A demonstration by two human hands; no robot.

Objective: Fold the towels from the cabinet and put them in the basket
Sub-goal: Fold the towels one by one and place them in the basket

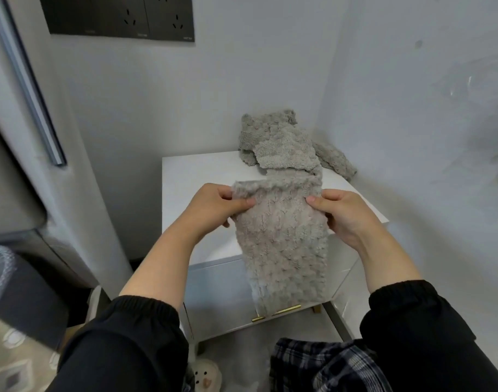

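A grey fluffy towel [281,239] hangs in front of me over the white cabinet [191,179]. My left hand [213,207] pinches its upper left edge. My right hand [344,213] pinches its upper right edge. The towel's lower end drops past the cabinet's front and covers part of the gold drawer handle [281,312]. Its far end trails back onto the cabinet top. There it meets a heap of grey towels [281,142] in the back right corner. No basket is in view.
White walls close in behind and to the right of the cabinet. A dark socket panel [120,15] sits high on the back wall. A grey appliance [13,171] stands at the left, and a dark mesh bin [18,284] lies below it. My plaid trousers [321,366] show at the bottom.
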